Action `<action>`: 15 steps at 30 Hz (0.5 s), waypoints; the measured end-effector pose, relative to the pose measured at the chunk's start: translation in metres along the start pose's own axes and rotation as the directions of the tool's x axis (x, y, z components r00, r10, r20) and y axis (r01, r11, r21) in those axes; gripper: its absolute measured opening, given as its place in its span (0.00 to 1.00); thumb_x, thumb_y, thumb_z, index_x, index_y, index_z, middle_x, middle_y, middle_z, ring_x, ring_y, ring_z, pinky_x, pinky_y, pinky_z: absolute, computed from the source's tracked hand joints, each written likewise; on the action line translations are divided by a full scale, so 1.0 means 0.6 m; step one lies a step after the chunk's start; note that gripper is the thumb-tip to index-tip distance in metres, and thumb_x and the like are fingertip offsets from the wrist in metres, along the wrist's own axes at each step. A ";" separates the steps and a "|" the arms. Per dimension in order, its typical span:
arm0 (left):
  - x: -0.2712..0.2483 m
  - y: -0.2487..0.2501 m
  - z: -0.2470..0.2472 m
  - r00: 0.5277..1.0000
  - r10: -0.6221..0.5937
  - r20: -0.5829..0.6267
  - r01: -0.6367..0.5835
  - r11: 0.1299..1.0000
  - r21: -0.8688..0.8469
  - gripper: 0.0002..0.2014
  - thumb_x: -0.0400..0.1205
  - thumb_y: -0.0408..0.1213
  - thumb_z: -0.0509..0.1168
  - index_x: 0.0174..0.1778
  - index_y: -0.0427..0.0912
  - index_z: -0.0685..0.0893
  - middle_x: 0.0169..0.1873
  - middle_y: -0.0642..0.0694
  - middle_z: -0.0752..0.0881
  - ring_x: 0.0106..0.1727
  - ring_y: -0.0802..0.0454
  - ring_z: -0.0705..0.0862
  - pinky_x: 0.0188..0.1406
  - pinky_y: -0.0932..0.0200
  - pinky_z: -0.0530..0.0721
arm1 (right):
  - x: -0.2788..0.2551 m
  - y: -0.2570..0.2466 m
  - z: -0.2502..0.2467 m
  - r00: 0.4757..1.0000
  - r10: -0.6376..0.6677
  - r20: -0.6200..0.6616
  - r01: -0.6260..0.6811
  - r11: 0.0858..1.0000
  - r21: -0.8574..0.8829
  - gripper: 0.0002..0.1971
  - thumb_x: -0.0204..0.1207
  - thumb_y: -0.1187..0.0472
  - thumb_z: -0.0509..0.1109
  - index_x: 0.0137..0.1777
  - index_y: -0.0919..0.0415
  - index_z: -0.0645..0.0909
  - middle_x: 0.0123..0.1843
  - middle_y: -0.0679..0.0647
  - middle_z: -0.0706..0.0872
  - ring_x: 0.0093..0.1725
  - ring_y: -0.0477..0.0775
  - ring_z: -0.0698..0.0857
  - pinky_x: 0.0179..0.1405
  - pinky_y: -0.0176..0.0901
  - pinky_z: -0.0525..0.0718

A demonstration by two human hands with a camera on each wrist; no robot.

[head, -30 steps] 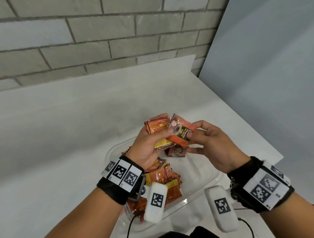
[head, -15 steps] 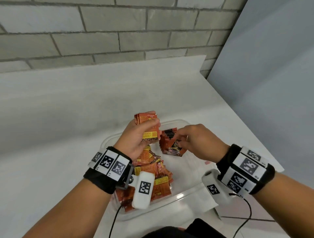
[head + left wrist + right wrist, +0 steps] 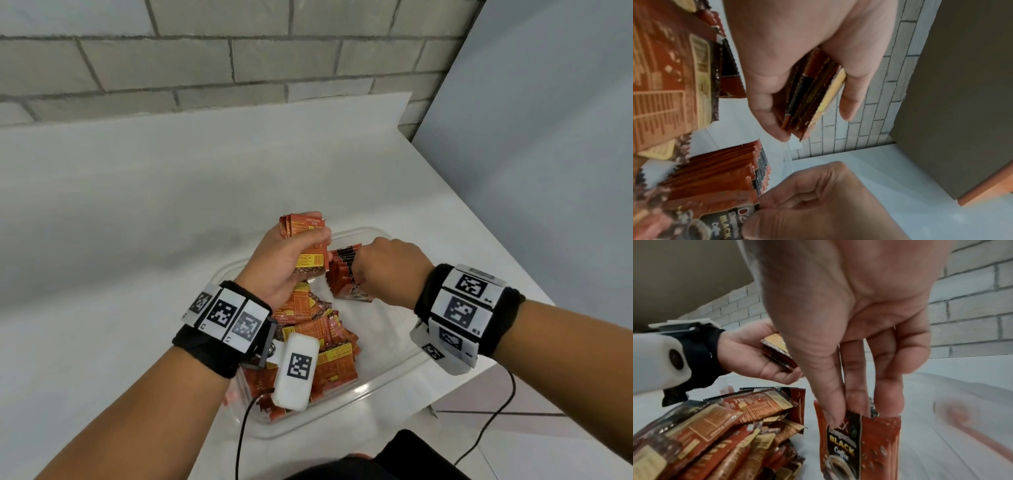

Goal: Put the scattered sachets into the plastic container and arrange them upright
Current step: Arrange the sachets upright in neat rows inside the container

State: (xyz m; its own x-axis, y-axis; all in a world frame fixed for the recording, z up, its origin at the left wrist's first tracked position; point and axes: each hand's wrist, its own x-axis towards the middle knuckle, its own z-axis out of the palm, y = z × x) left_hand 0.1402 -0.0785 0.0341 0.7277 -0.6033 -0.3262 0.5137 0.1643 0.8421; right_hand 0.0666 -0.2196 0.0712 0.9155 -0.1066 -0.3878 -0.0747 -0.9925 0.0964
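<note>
The right hand (image 3: 390, 270) has sunk deeper into the plastic container (image 3: 383, 380) since half a second ago, its wrist now turned over the upright row of sachets (image 3: 344, 274). Its thumb and fingers (image 3: 853, 395) pinch the top edge of the front sachet (image 3: 857, 444), standing on end directly beneath them. The left hand (image 3: 287, 263), beside it as before, clamps a small stack of sachets (image 3: 306, 246) between thumb and curled fingers. Below its wrist, loose sachets (image 3: 329, 346) lie heaped in the container.
</note>
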 end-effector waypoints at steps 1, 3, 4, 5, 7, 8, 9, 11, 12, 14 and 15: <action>0.000 0.000 0.000 1.000 -0.005 0.003 0.005 1.000 -0.001 0.15 0.77 0.34 0.70 0.60 0.46 0.83 0.43 0.43 0.87 0.40 0.48 0.88 0.41 0.54 0.87 | 0.001 -0.003 0.001 1.000 0.009 0.002 -0.009 1.000 -0.022 0.06 0.78 0.65 0.60 0.47 0.60 0.80 0.35 0.53 0.70 0.29 0.54 0.70 0.23 0.39 0.60; 0.000 -0.001 0.000 1.000 -0.011 0.009 0.011 1.000 0.000 0.14 0.78 0.34 0.70 0.61 0.46 0.83 0.43 0.43 0.87 0.40 0.48 0.88 0.41 0.54 0.86 | 0.004 -0.008 0.002 1.000 0.026 0.013 -0.025 0.998 -0.059 0.04 0.79 0.65 0.60 0.44 0.60 0.74 0.31 0.51 0.65 0.25 0.50 0.65 0.22 0.39 0.60; 0.000 0.000 0.000 1.000 -0.013 0.012 0.013 1.000 -0.002 0.14 0.79 0.34 0.70 0.60 0.46 0.83 0.43 0.43 0.87 0.40 0.48 0.88 0.42 0.54 0.86 | 0.005 -0.010 0.002 0.999 0.032 0.018 -0.030 0.997 -0.073 0.04 0.80 0.65 0.60 0.43 0.59 0.72 0.31 0.51 0.64 0.25 0.50 0.64 0.22 0.39 0.60; 0.000 0.000 0.000 1.000 -0.014 0.015 0.014 1.000 -0.003 0.14 0.79 0.34 0.70 0.60 0.46 0.83 0.43 0.42 0.87 0.39 0.48 0.88 0.42 0.54 0.86 | 0.008 -0.011 0.003 0.999 0.037 0.022 -0.035 0.996 -0.086 0.04 0.80 0.65 0.60 0.43 0.59 0.71 0.30 0.51 0.63 0.25 0.49 0.64 0.22 0.39 0.60; 0.001 0.000 -0.001 1.000 -0.014 0.021 0.014 1.000 -0.006 0.14 0.79 0.34 0.70 0.60 0.45 0.83 0.43 0.42 0.87 0.39 0.49 0.88 0.42 0.54 0.87 | 0.011 -0.009 0.004 0.998 0.047 0.029 -0.043 0.993 -0.108 0.04 0.79 0.66 0.60 0.43 0.60 0.71 0.30 0.51 0.64 0.25 0.49 0.64 0.21 0.38 0.60; 0.002 -0.001 -0.003 1.000 -0.014 0.026 0.015 1.000 -0.006 0.14 0.79 0.34 0.70 0.60 0.46 0.83 0.43 0.43 0.87 0.38 0.50 0.88 0.42 0.54 0.87 | 0.013 -0.009 0.004 0.998 0.051 0.036 -0.047 0.993 -0.112 0.04 0.79 0.66 0.61 0.43 0.61 0.72 0.30 0.51 0.65 0.25 0.49 0.65 0.21 0.38 0.61; 0.003 -0.002 -0.004 0.999 -0.015 0.029 0.016 1.000 -0.008 0.14 0.79 0.34 0.69 0.60 0.46 0.83 0.43 0.43 0.87 0.38 0.50 0.88 0.42 0.54 0.87 | 0.014 -0.008 0.004 0.998 0.055 0.044 -0.050 0.992 -0.113 0.03 0.79 0.66 0.61 0.43 0.61 0.73 0.30 0.51 0.65 0.25 0.50 0.65 0.22 0.38 0.61; 0.005 -0.003 -0.004 0.999 -0.017 0.035 0.018 1.000 -0.017 0.13 0.79 0.35 0.69 0.59 0.46 0.84 0.43 0.43 0.88 0.39 0.49 0.88 0.43 0.53 0.87 | 0.017 -0.008 0.004 0.996 0.063 0.058 -0.056 0.992 -0.112 0.03 0.79 0.65 0.62 0.45 0.61 0.76 0.30 0.51 0.65 0.25 0.50 0.66 0.22 0.38 0.62; 0.005 -0.002 -0.004 0.999 -0.017 0.038 0.018 1.000 -0.018 0.13 0.79 0.35 0.69 0.59 0.46 0.84 0.43 0.43 0.88 0.39 0.49 0.88 0.43 0.53 0.87 | 0.018 -0.009 0.004 0.996 0.064 0.060 -0.056 0.992 -0.115 0.03 0.79 0.65 0.62 0.46 0.61 0.77 0.31 0.51 0.65 0.26 0.50 0.66 0.22 0.38 0.63; 0.006 -0.002 -0.005 0.999 -0.016 0.043 0.017 1.000 -0.020 0.12 0.79 0.35 0.69 0.59 0.47 0.84 0.43 0.43 0.88 0.39 0.49 0.88 0.44 0.52 0.86 | 0.018 -0.009 0.003 0.996 0.058 0.061 -0.050 0.991 -0.125 0.05 0.80 0.65 0.61 0.47 0.62 0.78 0.31 0.51 0.65 0.26 0.50 0.67 0.22 0.39 0.63; 0.006 -0.002 -0.005 0.999 -0.016 0.046 0.017 1.000 -0.021 0.13 0.79 0.35 0.69 0.59 0.47 0.84 0.42 0.43 0.88 0.39 0.49 0.88 0.44 0.52 0.86 | 0.018 -0.009 0.003 0.997 0.053 0.061 -0.045 0.991 -0.128 0.04 0.80 0.65 0.61 0.46 0.62 0.77 0.30 0.51 0.65 0.25 0.50 0.66 0.22 0.39 0.63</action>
State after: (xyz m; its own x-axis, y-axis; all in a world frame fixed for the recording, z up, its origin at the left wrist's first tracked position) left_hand 0.1437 -0.0787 0.0305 0.6979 -0.6413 -0.3190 0.5350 0.1705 0.8275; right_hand 0.0763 -0.2153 0.0648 0.8844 -0.1625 -0.4374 -0.0646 -0.9710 0.2301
